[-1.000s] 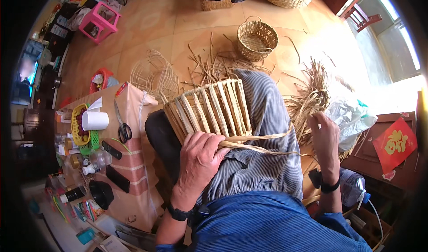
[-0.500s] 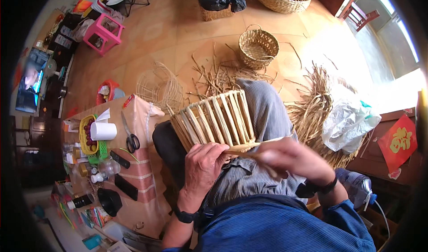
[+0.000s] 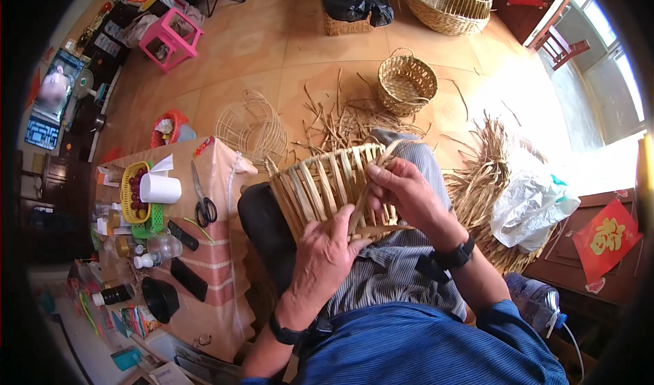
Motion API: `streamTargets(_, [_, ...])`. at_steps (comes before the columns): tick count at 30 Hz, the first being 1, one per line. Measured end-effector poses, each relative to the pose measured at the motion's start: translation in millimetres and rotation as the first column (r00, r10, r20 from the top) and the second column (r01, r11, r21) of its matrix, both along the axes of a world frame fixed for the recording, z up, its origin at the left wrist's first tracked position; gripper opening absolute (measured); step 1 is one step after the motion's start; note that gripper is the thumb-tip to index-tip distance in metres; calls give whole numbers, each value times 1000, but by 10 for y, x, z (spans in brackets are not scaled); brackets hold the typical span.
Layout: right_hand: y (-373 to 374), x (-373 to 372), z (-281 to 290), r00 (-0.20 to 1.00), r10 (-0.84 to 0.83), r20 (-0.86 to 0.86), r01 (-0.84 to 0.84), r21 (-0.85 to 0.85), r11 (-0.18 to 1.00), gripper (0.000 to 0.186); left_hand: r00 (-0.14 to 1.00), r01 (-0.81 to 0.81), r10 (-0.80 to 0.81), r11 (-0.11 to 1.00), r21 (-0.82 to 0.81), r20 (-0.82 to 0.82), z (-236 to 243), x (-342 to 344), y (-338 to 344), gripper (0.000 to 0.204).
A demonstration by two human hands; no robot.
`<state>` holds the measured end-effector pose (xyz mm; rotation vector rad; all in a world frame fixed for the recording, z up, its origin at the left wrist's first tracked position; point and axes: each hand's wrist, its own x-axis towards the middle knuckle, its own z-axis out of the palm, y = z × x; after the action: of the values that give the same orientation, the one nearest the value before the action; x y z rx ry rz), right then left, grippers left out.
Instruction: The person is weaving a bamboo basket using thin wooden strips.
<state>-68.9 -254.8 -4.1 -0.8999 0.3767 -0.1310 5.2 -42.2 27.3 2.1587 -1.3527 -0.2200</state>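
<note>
A half-woven basket (image 3: 320,187) lies tilted across my lap, its pale strips of dried plant fibre wrapped over the frame in spaced ribs. My left hand (image 3: 325,252) grips its near rim, thumb pressed beside the lowest edge. Above the ribs on the right, my right hand (image 3: 402,191) pinches a flat fibre strip (image 3: 364,204) between thumb and fingers. That strip runs from the near rim up past the right fingers, and its loose end curls beyond them. The left fingertips are partly hidden behind the basket edge.
On the floor ahead lie loose fibre strips (image 3: 340,123), a wire basket frame (image 3: 252,130) and a small woven basket (image 3: 407,85). A thick fibre bundle (image 3: 477,187) and a plastic bag (image 3: 535,204) are at right. Scissors (image 3: 204,208) rest on the cluttered table (image 3: 225,249) at left.
My right hand has moved up and left from beside the near rim, drawing the strip across the ribs. My left hand stays at the rim, shifted slightly right. The view has tilted a little.
</note>
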Motion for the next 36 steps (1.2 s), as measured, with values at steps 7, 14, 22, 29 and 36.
streamTargets(7, [-88, 308, 138, 980, 190, -54, -195, -431, 881, 15, 888, 1, -144, 951, 310, 437, -12, -194, -21, 72])
streamTargets(14, [5, 315, 264, 989, 128, -69, -89, -984, 152, 9, 875, 48, -245, 902, 428, 418, 21, -187, -29, 32])
streamTargets(22, [408, 159, 269, 981, 19, -192, -183, -959, -218, 12, 990, 49, -77, 975, 219, 122, -115, -172, 3, 20])
streamTargets(29, [392, 257, 42, 995, -18, -94, -95, -991, -97, 10, 998, 49, -56, 982, 183, 37, -52, -115, 19, 26])
streamTargets(36, [360, -32, 239, 997, 76, -8, -41, -901, 433, 29, 1000, -5, 3, 998, 68, 18, -92, -106, 55, 32])
